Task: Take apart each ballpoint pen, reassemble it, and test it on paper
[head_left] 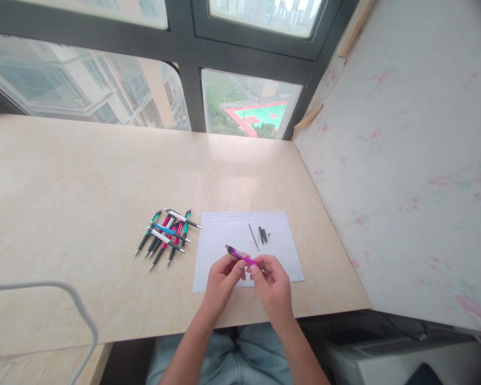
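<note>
Between my two hands is a purple pen barrel (pixel 240 255) with a black clip end pointing up and left. My left hand (pixel 224 275) pinches it near the middle, and my right hand (pixel 271 280) grips its lower right end, which the fingers partly hide. Under the hands lies a sheet of white paper (pixel 214 235) with faint writing along its top. On the paper, beyond my hands, rest a thin dark ink refill (pixel 254 237), black grip pieces (pixel 262 235) side by side, and a small pen tip (pixel 269 234).
Left of the paper sits a pile of several click pens (pixel 168 235) in white, blue, green and pink. A grey-white cable (pixel 78 302) arches over the table's (pixel 104 176) left front. A flowered wall (pixel 404 160) bounds the right side, and windows (pixel 244 104) stand behind.
</note>
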Demonstrator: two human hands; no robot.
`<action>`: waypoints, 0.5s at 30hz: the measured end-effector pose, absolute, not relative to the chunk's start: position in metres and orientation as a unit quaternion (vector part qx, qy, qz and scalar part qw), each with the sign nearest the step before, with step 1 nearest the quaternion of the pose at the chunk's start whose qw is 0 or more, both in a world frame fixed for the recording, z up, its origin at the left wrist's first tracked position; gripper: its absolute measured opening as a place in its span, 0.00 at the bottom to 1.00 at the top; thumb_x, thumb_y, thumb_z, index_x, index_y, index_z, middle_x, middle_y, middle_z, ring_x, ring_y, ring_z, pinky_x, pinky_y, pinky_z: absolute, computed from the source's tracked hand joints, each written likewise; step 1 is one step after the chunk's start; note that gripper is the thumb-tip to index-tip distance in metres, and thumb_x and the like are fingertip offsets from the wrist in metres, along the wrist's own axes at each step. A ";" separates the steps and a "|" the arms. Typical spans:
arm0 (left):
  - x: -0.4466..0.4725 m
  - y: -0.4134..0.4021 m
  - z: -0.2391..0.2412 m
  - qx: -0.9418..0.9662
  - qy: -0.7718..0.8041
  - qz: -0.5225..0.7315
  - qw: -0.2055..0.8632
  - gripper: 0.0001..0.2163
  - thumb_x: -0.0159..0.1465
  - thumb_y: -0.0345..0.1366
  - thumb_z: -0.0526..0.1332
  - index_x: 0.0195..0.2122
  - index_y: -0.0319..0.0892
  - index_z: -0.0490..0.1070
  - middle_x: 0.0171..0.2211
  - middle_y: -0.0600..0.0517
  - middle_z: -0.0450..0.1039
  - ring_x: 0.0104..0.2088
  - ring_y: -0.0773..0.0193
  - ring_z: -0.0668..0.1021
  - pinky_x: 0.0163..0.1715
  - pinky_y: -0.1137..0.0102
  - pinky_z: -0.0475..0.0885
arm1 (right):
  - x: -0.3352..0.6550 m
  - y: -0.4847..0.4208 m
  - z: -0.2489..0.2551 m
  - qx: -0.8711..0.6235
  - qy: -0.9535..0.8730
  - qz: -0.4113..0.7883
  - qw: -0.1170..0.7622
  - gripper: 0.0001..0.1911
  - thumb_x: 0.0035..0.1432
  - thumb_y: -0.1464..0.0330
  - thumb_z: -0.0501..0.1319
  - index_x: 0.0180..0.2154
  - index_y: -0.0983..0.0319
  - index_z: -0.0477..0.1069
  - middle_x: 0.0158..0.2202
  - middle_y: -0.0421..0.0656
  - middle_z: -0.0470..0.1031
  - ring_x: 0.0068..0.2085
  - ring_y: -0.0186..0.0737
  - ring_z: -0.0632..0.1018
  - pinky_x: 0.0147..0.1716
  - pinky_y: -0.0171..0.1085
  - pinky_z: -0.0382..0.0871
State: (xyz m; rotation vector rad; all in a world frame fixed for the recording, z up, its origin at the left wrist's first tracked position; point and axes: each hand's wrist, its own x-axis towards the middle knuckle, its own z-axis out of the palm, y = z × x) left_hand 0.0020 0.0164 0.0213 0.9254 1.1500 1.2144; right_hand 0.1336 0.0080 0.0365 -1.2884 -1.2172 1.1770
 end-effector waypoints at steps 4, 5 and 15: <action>0.008 0.015 0.019 0.301 0.471 0.556 0.615 0.13 0.60 0.45 0.65 0.37 0.38 0.74 0.21 0.54 0.68 0.22 0.70 0.67 0.22 0.74 0.61 | 0.138 0.010 0.036 -0.527 -0.560 0.419 0.482 0.07 0.60 0.65 0.60 0.37 0.61 0.73 0.33 0.43 0.76 0.34 0.38 0.77 0.31 0.34 0.71; 0.010 0.014 0.019 0.283 0.466 0.562 0.621 0.13 0.59 0.44 0.66 0.37 0.38 0.74 0.22 0.54 0.68 0.22 0.69 0.68 0.23 0.74 0.62 | 0.139 0.010 0.036 -0.522 -0.565 0.419 0.482 0.06 0.60 0.66 0.60 0.37 0.61 0.73 0.33 0.43 0.76 0.34 0.38 0.77 0.31 0.34 0.71; 0.010 0.019 0.011 0.299 0.476 0.576 0.594 0.12 0.57 0.41 0.68 0.35 0.38 0.75 0.27 0.50 0.74 0.27 0.66 0.72 0.29 0.71 0.67 | 0.134 0.018 0.039 -0.525 -0.559 0.429 0.477 0.07 0.61 0.65 0.59 0.37 0.61 0.71 0.31 0.42 0.75 0.32 0.37 0.77 0.31 0.34 0.71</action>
